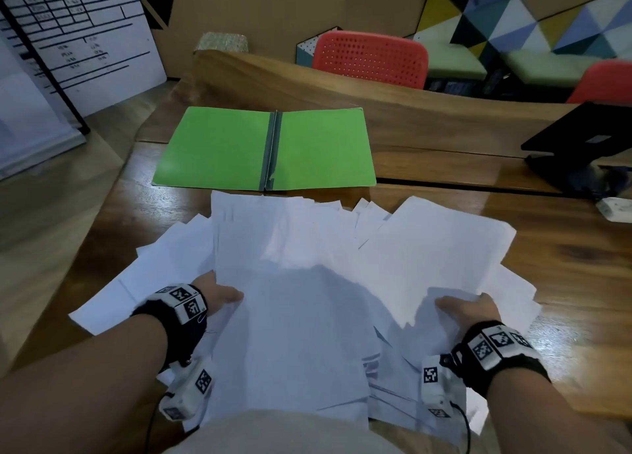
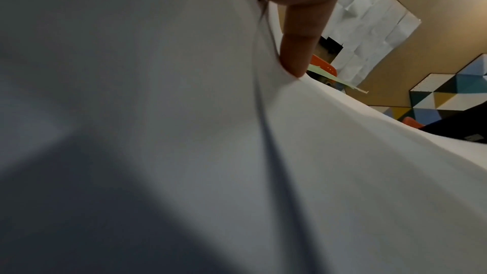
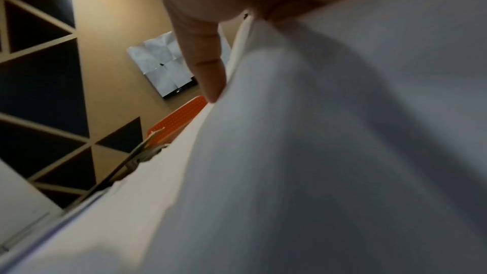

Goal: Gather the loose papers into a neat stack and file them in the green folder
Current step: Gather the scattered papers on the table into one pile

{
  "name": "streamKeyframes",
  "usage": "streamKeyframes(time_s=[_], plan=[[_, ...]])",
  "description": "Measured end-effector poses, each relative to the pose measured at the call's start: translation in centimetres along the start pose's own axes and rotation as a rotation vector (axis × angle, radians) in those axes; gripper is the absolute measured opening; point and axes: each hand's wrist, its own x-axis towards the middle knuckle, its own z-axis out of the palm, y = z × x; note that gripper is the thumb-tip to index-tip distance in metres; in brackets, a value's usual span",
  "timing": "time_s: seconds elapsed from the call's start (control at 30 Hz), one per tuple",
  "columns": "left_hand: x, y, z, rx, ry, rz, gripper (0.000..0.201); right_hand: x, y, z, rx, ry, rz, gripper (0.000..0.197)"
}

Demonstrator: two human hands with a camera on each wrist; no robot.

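On the near half of a brown wooden table [image 1: 564, 255], with visible grain and a glossy finish: a sprawl of loose papers [image 1: 307, 248], too many and too overlapped to count, all white, thin, rectangular, fanned at differing angles, some corners lifted and curled. Just beyond the far edge of the papers, lying flat and spread open: one green folder [image 1: 219, 145], two smooth matte rectangular covers joined by a narrow grey spine with a thin fastener strip along it.

Two hands, each with a black wrist strap carrying white blocks printed with black square markers. Left hand [image 1: 219, 298] at the left side of the pile, thumb on top of a raised bundle of sheets, fingers tucked out of sight underneath, so a pinch on the papers; in the left wrist view, one finger [image 2: 295, 53] pressed against a bowed white sheet. Right hand [image 1: 468, 308] at the right side, thumb likewise over the sheets, remaining fingers hidden beneath; in the right wrist view, one finger [image 3: 208, 70] lying along the paper edge.

Farther back: two red plastic chairs [image 1: 371, 58] with perforated backs, one black angular stand [image 1: 581, 139] at the right, one whiteboard [image 1: 78, 36] ruled with black lines, one wall panel of coloured triangles [image 1: 513, 19].
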Motion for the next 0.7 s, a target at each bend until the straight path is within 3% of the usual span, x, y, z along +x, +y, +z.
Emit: streamKeyframes(time_s=[0.07, 0.17, 0.23, 0.3, 0.33, 0.4, 0.47, 0.57, 0.63, 0.7], plan=[[0.1, 0.0, 0.0, 0.012, 0.010, -0.002, 0.047, -0.4, -0.6, -0.2, -0.081, -0.038, -0.036, 0.057], [-0.1, 0.0, 0.0, 0.051, 0.004, -0.003, 0.050, -2.0, -3.2, -2.2, -0.258, 0.128, -0.236, 0.022], [-0.1, 0.1, -0.1, 0.066, 0.001, 0.006, 0.055, -3.0, -5.7, -4.2, -0.257, 0.284, -0.398, 0.028], [0.0, 0.1, 0.0, 0.068, 0.008, -0.001, 0.064, -4.3, -8.2, -6.4, -0.089, 0.371, -0.518, 0.027], [0.1, 0.1, 0.1, 0.082, 0.012, -0.003, 0.061, -5.0, -9.0, -7.5, 0.056, 0.307, -0.546, 0.019], [-0.1, 0.4, 0.2, 0.125, 0.016, -0.007, 0.042, -6.5, -10.3, -8.5, 0.383, -0.038, -0.531, 0.015], [-0.1, 0.5, 0.1, 0.148, 0.003, -0.019, 0.028, -7.3, -11.0, -7.5, 0.515, -0.156, -0.524, 0.004], [0.0, 0.3, -0.2, 0.083, -0.024, -0.026, 0.027, -7.3, -10.7, -2.5, 0.252, -0.059, -0.495, 0.013], [0.3, 0.0, -0.3, -0.024, -0.007, -0.025, 0.034, -6.5, -9.3, 1.2, -0.013, -0.081, -0.452, 0.012], [0.3, -0.3, -0.1, -0.162, 0.001, -0.006, 0.040, -5.9, -7.1, 4.4, -0.103, -0.112, -0.378, 0.022]])
